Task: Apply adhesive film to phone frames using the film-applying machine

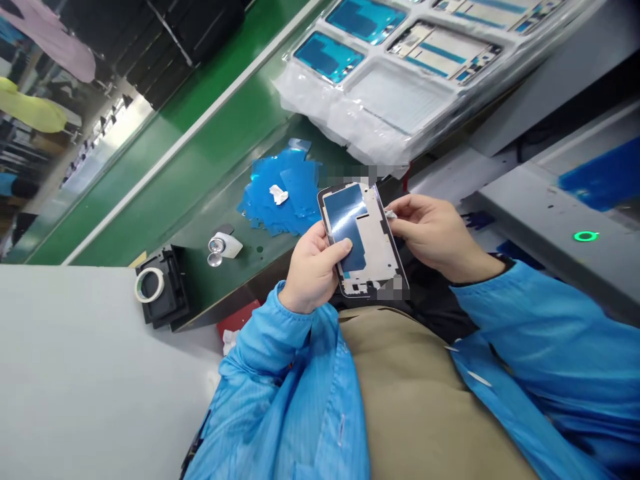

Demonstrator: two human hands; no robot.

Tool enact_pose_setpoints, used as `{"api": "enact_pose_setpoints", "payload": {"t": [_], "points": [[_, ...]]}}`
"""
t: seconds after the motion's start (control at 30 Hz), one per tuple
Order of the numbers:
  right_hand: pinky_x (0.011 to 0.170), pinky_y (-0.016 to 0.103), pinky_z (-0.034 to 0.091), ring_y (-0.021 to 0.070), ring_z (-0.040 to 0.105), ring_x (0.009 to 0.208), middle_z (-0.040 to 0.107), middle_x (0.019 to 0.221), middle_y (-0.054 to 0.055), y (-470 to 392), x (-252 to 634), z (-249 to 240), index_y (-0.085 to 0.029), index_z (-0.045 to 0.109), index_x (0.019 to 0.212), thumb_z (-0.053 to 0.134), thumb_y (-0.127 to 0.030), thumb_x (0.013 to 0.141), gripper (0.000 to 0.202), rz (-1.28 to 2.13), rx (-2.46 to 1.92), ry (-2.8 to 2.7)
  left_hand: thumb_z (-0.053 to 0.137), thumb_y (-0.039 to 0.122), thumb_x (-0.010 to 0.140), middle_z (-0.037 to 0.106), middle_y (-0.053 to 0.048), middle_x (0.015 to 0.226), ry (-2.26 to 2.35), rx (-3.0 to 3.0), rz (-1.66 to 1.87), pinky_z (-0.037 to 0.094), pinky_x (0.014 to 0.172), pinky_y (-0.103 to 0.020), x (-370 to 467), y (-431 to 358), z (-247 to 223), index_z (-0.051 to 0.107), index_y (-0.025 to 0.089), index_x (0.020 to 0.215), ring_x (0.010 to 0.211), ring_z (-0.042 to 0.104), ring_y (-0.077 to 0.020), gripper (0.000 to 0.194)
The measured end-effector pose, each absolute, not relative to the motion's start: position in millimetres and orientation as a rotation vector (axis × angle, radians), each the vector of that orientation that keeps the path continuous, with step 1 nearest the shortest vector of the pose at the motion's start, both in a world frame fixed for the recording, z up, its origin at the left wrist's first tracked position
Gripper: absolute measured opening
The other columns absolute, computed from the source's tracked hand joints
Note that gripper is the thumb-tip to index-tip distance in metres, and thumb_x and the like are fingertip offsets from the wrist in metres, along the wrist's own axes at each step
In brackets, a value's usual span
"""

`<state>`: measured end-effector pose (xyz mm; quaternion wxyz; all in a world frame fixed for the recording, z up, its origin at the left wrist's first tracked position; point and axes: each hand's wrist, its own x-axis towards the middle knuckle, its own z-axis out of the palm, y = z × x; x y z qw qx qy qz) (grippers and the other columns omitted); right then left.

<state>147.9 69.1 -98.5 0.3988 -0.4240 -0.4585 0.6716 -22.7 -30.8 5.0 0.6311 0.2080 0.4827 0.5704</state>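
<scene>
My left hand (315,267) grips a phone-sized panel (377,243) by its left edge, thumb lying across its face. The panel is tilted, with a dark rim, a pale metal plate and a shiny blue film (349,210) over part of it. At the panel's right edge, my right hand (435,233) pinches a small crumpled white wipe (391,214) between thumb and fingertips. Just beyond the panel, a pile of blue film sheets (285,180) lies on the green bench, with a crumpled white scrap (279,194) on top.
A tray wrapped in clear plastic (325,110) holds several similar panels at the upper right. A small white bottle with an open metal lid (227,245) stands on the green bench (200,200). At left, a tape roll (149,285) rests on black trays. A grey machine (545,207) has a green-lit ring button (586,236).
</scene>
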Motion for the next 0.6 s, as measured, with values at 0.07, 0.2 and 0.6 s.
{"api": "enact_pose_setpoints", "payload": {"t": [0.07, 0.2, 0.6], "points": [[0.059, 0.03, 0.061, 0.0159, 0.067, 0.066, 0.072, 0.074, 0.0, 67.5, 143.3, -98.8, -0.023, 0.073, 0.08, 0.103, -0.047, 0.066, 0.041, 1.701, -1.076, -1.201, 0.094, 0.035, 0.075, 0.085, -0.009, 0.11, 1.104, 0.47, 1.334, 0.064, 0.102, -0.049, -26.2, -32.3, 7.4, 0.068, 0.017, 0.122, 0.114, 0.08, -0.035, 0.056], [0.058, 0.03, 0.062, 0.0167, 0.068, 0.066, 0.072, 0.074, 0.001, 66.2, 146.3, -109.8, -0.022, 0.074, 0.082, 0.102, -0.053, 0.066, 0.045, 1.7, -1.092, -1.211, 0.095, 0.036, 0.075, 0.084, -0.009, 0.111, 1.125, 0.467, 1.341, 0.062, 0.106, -0.052, -31.7, -33.1, 7.3, 0.069, 0.018, 0.121, 0.122, 0.077, -0.0371, 0.057], [0.061, 0.028, 0.062, 0.0163, 0.069, 0.066, 0.074, 0.075, 0.003, 64.0, 149.1, -120.6, -0.02, 0.074, 0.084, 0.101, -0.054, 0.068, 0.046, 1.64, -1.143, -1.151, 0.096, 0.034, 0.072, 0.084, -0.01, 0.108, 1.126, 0.462, 1.315, 0.063, 0.103, -0.049, -31.9, -28.8, -3.7, 0.068, 0.016, 0.123, 0.115, 0.079, -0.0347, 0.061]]}}
